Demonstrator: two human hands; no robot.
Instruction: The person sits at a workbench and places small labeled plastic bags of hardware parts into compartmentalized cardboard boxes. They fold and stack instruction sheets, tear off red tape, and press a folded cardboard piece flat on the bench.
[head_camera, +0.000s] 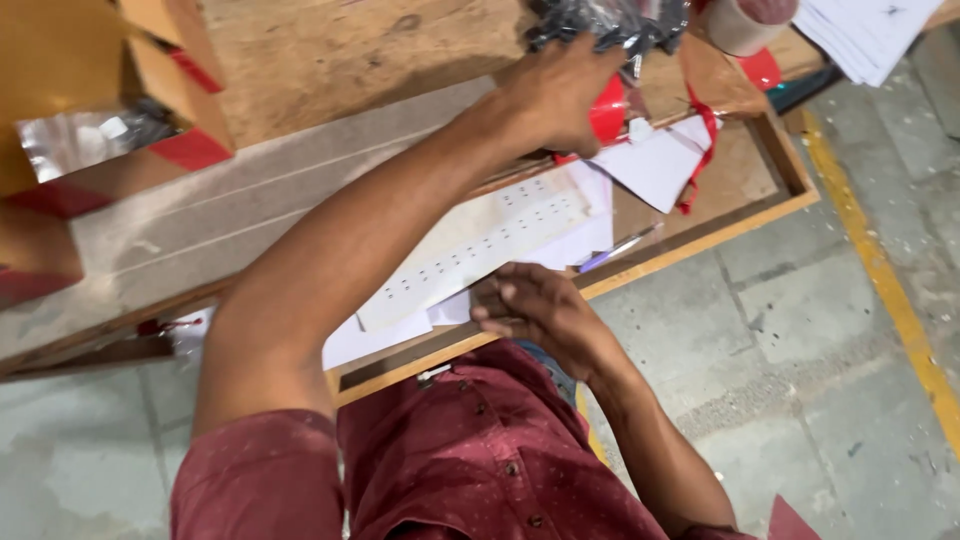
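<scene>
My left hand reaches far across the wooden bench, its fingers curled over a glossy red object just below a clear bag of dark metal parts. My right hand lies low at the front edge of an open wooden drawer. Its loosely bent fingers touch the white papers there and hold nothing. A long white sheet with rows of small marks lies in the drawer under my left forearm. My dark red shirt fills the bottom of the view.
A blue pen and a red ribbon lie in the drawer beside folded white paper. A tan tape roll and a paper stack sit at the top right, and cardboard boxes at the left. A yellow line crosses the concrete floor.
</scene>
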